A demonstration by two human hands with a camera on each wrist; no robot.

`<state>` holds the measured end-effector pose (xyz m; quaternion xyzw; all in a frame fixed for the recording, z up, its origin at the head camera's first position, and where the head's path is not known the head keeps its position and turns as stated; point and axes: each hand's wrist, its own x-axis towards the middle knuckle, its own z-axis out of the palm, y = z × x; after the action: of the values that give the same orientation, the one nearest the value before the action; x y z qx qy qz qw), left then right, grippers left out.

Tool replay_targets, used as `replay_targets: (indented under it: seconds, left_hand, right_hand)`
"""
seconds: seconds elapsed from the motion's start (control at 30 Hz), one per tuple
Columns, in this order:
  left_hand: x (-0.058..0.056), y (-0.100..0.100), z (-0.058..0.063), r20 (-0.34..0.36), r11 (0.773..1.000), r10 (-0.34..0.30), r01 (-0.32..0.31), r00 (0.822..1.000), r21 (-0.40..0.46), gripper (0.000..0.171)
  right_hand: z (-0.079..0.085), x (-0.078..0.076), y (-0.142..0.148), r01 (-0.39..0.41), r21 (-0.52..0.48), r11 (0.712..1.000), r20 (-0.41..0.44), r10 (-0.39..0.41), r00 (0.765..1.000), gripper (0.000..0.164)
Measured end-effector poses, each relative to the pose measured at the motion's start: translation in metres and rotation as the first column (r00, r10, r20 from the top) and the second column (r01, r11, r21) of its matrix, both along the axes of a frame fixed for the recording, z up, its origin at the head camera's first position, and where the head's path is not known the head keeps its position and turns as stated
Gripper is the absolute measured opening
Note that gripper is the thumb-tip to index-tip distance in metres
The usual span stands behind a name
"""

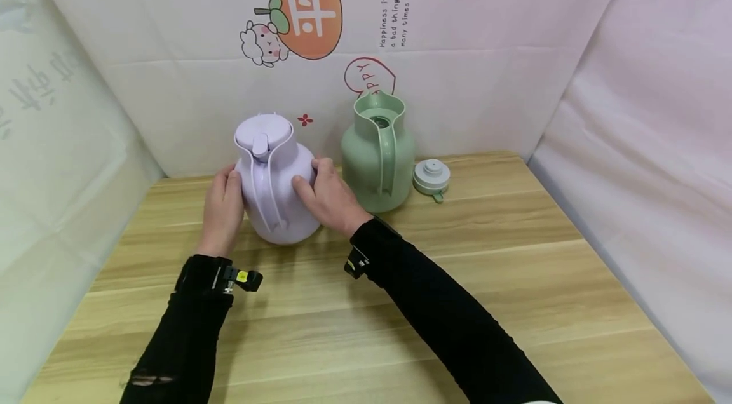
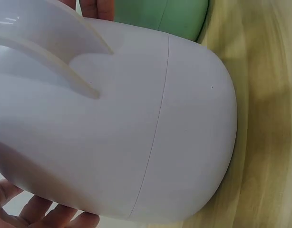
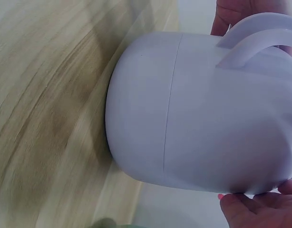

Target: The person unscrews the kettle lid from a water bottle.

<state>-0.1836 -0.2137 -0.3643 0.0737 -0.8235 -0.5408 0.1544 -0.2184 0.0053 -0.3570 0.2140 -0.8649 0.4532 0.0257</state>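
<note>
A pale lilac thermos jug [image 1: 297,201] with its lid on stands on the wood-grain table, its handle facing me. My left hand [image 1: 223,210] holds its left side, and in the left wrist view those fingers [image 2: 60,216] curve along the body. On the opposite side, my right hand [image 1: 334,197] grips the jug below the neck, thumb toward me. In the right wrist view the lilac jug [image 3: 198,114] has its base at the wooden surface. To the right is a green thermos jug [image 1: 357,166] without its lid, its inner mouth showing.
A grey-green round stopper lid [image 1: 431,176] lies on the wooden table [image 1: 486,251], right of the green jug. A white printed cloth [image 1: 480,74] hangs behind the table's back edge, with more cloth along both sides.
</note>
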Motion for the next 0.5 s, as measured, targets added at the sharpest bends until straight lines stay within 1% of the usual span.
replay_targets:
  seconds: [0.13,0.3,0.43,0.5]
  left_hand:
    - [0.005,0.004,-0.002,-0.014,1.0,0.005,-0.005,1.0,-0.012,0.069]
    - [0.012,0.01,-0.002,-0.031,0.999,-0.015,0.014,0.999,-0.038,0.069]
    - [0.018,0.014,-0.002,-0.03,0.999,-0.029,0.028,0.999,-0.04,0.068]
    - [0.021,0.017,-0.002,-0.011,0.999,-0.034,0.034,0.999,-0.036,0.069]
  right_hand:
    - [0.0,0.006,0.005,0.014,0.026,1.0,-0.003,-0.014,1.0,0.059]
    - [0.001,0.015,0.012,0.039,0.054,0.998,-0.012,-0.038,0.999,0.063]
    - [0.003,0.022,0.018,0.049,0.098,0.994,-0.029,-0.047,0.998,0.063]
    - [0.003,0.025,0.021,0.047,0.107,0.993,-0.043,-0.043,0.998,0.061]
